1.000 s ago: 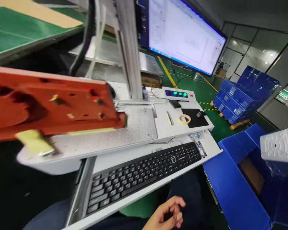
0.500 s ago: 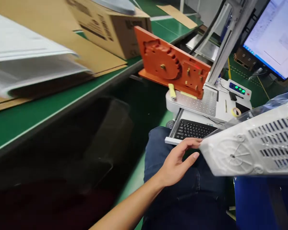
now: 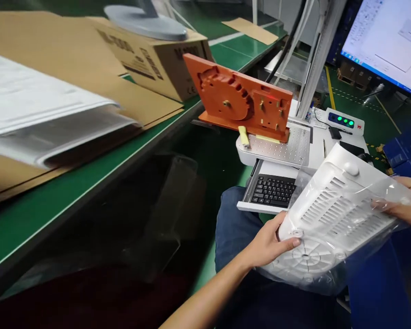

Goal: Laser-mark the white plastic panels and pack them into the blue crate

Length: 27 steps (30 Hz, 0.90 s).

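A white plastic panel (image 3: 335, 210) with rows of slots and a round ribbed pattern is tilted above my lap, with a clear plastic bag (image 3: 329, 285) around it. My left hand (image 3: 272, 240) grips its left edge, thumb on the slotted face and fingers behind. At the right edge of the view, my right hand (image 3: 406, 201) holds the panel's other side through the bag. Beyond the panel, an orange fixture (image 3: 239, 98) with a round raised part and brass pins stands on a perforated metal plate (image 3: 277, 148).
A black keyboard (image 3: 274, 189) lies in the pulled-out tray. On the left, white panels (image 3: 37, 98) rest on cardboard above the green bench (image 3: 85, 196). Behind them is a carton (image 3: 157, 59). A monitor (image 3: 390, 41) hangs at the upper right; blue bins (image 3: 402, 148) are below.
The panel has turned and moved left and down over my lap. My left hand has closed on its edge, and my right hand has come into view holding the other side.
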Each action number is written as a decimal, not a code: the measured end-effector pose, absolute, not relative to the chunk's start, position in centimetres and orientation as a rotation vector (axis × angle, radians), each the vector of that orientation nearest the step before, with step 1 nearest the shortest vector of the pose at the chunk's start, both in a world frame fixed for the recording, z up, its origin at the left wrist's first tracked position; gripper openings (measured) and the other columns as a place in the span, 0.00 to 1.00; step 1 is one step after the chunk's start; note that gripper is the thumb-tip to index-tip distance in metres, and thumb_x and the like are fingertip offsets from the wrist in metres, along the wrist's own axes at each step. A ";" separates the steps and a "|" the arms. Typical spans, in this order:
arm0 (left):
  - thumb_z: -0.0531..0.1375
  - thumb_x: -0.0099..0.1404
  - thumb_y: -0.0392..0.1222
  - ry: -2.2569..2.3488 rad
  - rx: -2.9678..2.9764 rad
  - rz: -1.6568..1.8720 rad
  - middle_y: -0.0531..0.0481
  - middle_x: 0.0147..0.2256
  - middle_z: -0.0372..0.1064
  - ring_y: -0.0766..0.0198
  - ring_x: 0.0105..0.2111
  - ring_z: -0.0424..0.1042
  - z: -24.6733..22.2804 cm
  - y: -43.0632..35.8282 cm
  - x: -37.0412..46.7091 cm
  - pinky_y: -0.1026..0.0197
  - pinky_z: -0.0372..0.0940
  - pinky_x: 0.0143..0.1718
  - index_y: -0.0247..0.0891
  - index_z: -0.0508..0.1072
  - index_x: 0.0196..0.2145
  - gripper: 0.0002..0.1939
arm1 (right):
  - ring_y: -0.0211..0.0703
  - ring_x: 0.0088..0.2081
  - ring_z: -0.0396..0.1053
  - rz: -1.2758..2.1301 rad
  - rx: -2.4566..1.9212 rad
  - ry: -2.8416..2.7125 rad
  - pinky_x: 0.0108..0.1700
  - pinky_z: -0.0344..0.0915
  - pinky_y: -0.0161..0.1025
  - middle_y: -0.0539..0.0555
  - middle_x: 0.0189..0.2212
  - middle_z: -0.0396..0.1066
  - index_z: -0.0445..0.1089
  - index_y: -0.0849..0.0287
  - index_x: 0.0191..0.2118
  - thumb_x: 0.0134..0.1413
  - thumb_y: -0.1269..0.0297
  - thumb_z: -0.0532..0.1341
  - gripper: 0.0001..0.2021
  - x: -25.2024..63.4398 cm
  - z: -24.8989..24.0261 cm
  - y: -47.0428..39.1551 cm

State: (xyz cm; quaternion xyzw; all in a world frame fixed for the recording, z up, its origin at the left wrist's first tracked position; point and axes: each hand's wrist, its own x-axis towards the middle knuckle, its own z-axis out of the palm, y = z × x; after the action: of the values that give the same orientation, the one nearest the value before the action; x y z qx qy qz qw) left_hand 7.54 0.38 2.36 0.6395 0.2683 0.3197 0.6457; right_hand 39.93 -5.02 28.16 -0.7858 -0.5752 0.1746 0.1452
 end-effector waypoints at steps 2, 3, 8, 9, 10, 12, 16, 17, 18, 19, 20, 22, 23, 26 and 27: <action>0.76 0.65 0.59 0.612 1.484 0.658 0.38 0.59 0.77 0.42 0.57 0.77 2.1 0.1 8.1 0.48 0.72 0.59 0.38 0.74 0.65 0.38 | 0.51 0.37 0.81 0.512 -2.237 -1.642 0.34 0.73 0.37 0.53 0.41 0.84 0.83 0.53 0.50 0.47 0.41 0.79 0.29 41.3 27.3 -6.1; 0.77 0.63 0.58 0.621 1.493 0.622 0.39 0.60 0.77 0.41 0.58 0.77 2.0 -0.1 8.4 0.47 0.72 0.60 0.39 0.74 0.66 0.40 | 0.50 0.37 0.81 0.514 -2.216 -1.626 0.35 0.73 0.37 0.52 0.41 0.84 0.82 0.53 0.52 0.47 0.44 0.80 0.29 42.0 26.6 -6.8; 0.82 0.56 0.55 0.720 1.477 0.504 0.40 0.59 0.78 0.39 0.59 0.77 1.2 -0.3 9.3 0.44 0.72 0.62 0.41 0.77 0.65 0.43 | 0.59 0.62 0.76 0.272 -1.613 -1.451 0.63 0.75 0.48 0.56 0.58 0.78 0.77 0.48 0.57 0.41 0.48 0.87 0.38 45.7 21.2 -9.4; 0.82 0.56 0.56 0.736 1.460 0.492 0.39 0.59 0.78 0.38 0.59 0.77 1.1 -0.2 9.3 0.43 0.71 0.63 0.41 0.77 0.65 0.43 | 0.60 0.68 0.71 0.191 -1.449 -1.396 0.72 0.68 0.54 0.56 0.62 0.75 0.76 0.47 0.59 0.42 0.49 0.87 0.39 46.1 19.6 -9.7; 0.82 0.56 0.56 0.751 1.442 0.483 0.39 0.60 0.78 0.37 0.59 0.76 0.9 -0.1 9.3 0.43 0.71 0.64 0.41 0.77 0.65 0.43 | 0.60 0.73 0.65 0.142 -1.325 -1.331 0.78 0.59 0.59 0.57 0.67 0.72 0.74 0.46 0.62 0.44 0.50 0.87 0.40 46.3 17.9 -10.1; 0.82 0.56 0.56 0.777 1.408 0.473 0.38 0.61 0.77 0.36 0.61 0.75 0.8 0.1 9.1 0.42 0.71 0.65 0.40 0.77 0.65 0.43 | 0.59 0.77 0.59 0.188 -1.237 -1.180 0.81 0.52 0.63 0.58 0.74 0.64 0.67 0.43 0.68 0.51 0.50 0.84 0.43 46.0 13.9 -11.0; 0.83 0.54 0.53 0.802 1.369 0.439 0.37 0.67 0.74 0.34 0.68 0.70 0.9 0.1 8.6 0.39 0.65 0.72 0.41 0.74 0.68 0.47 | 0.63 0.75 0.64 0.833 -1.283 -0.870 0.77 0.59 0.66 0.64 0.75 0.63 0.54 0.43 0.77 0.54 0.40 0.80 0.53 41.8 5.7 -12.9; 0.83 0.54 0.51 0.810 1.371 0.421 0.37 0.68 0.73 0.33 0.69 0.69 0.9 0.1 8.4 0.38 0.63 0.73 0.42 0.74 0.68 0.48 | 0.64 0.73 0.66 0.962 -1.273 -0.806 0.76 0.61 0.66 0.64 0.73 0.66 0.55 0.44 0.77 0.52 0.40 0.81 0.54 40.4 3.9 -13.2; 0.83 0.53 0.50 0.821 1.379 0.399 0.37 0.68 0.72 0.33 0.70 0.68 0.9 0.0 8.2 0.38 0.62 0.73 0.42 0.73 0.69 0.49 | 0.65 0.73 0.67 1.059 -1.256 -0.757 0.76 0.61 0.66 0.64 0.71 0.69 0.58 0.44 0.76 0.51 0.41 0.82 0.53 38.9 2.5 -13.3; 0.83 0.53 0.49 0.834 1.393 0.377 0.37 0.69 0.72 0.33 0.70 0.68 0.8 -0.2 7.8 0.38 0.62 0.74 0.42 0.72 0.70 0.50 | 0.66 0.71 0.69 1.116 -1.243 -0.729 0.75 0.63 0.65 0.63 0.68 0.73 0.63 0.46 0.73 0.49 0.42 0.82 0.50 37.6 1.4 -13.3; 0.83 0.53 0.48 0.847 1.409 0.357 0.37 0.69 0.71 0.32 0.70 0.67 0.7 -0.4 7.4 0.37 0.61 0.74 0.42 0.71 0.71 0.51 | 0.66 0.69 0.71 1.148 -1.234 -0.721 0.74 0.65 0.63 0.62 0.65 0.76 0.68 0.48 0.70 0.49 0.43 0.83 0.46 36.5 0.6 -13.1; 0.83 0.53 0.47 0.867 1.437 0.324 0.36 0.70 0.70 0.31 0.71 0.66 0.2 -0.8 6.2 0.36 0.60 0.75 0.43 0.69 0.73 0.54 | 0.67 0.65 0.75 1.159 -1.221 -0.753 0.72 0.69 0.60 0.61 0.59 0.80 0.77 0.51 0.63 0.49 0.44 0.83 0.38 34.8 0.2 -12.5; 0.83 0.53 0.47 0.871 1.447 0.312 0.35 0.71 0.69 0.29 0.72 0.65 0.0 -1.1 5.6 0.34 0.59 0.76 0.43 0.68 0.75 0.56 | 0.66 0.64 0.76 1.154 -1.210 -0.781 0.70 0.71 0.58 0.60 0.58 0.81 0.79 0.52 0.60 0.50 0.44 0.82 0.35 34.3 0.5 -12.1; 0.83 0.54 0.51 0.845 1.462 0.365 0.34 0.74 0.64 0.26 0.75 0.61 0.3 -1.4 3.6 0.31 0.56 0.77 0.44 0.66 0.76 0.57 | 0.64 0.62 0.78 1.125 -1.153 -0.858 0.68 0.74 0.54 0.59 0.56 0.82 0.81 0.52 0.58 0.53 0.46 0.81 0.30 33.5 2.9 -11.1; 0.82 0.56 0.54 0.830 1.467 0.455 0.33 0.74 0.64 0.26 0.75 0.62 0.8 -1.3 3.1 0.31 0.58 0.77 0.45 0.67 0.76 0.55 | 0.63 0.61 0.78 1.124 -1.151 -0.886 0.68 0.74 0.54 0.59 0.56 0.82 0.81 0.52 0.58 0.55 0.47 0.80 0.28 33.5 4.1 -10.9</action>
State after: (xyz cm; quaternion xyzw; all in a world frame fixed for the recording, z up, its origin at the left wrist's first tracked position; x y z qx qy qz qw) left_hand 3.06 -1.26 0.84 0.6440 0.3642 0.1998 0.6424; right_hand 33.46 -10.93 4.12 -0.4980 -0.3832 0.4863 0.6072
